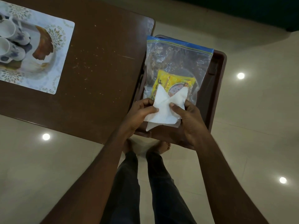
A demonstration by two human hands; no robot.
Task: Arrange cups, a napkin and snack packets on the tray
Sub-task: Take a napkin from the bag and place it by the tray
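Observation:
A white paper napkin (pixel 165 109) is held between both hands over the near end of a dark brown tray (pixel 216 81). My left hand (pixel 139 113) pinches its left edge and my right hand (pixel 189 117) grips its right side, thumb on top. In the tray lies a clear zip bag (pixel 176 60) with a blue seal, and inside it a yellow snack packet (pixel 174 81). Two white cups with blue flowers (pixel 9 39) stand on a patterned mat (pixel 53 62) at the table's far left.
The tray stands off the right end of the brown table (pixel 100 65). Pale tiled floor with light reflections lies all around. My legs and bare feet (pixel 145 147) are below the tray's near edge.

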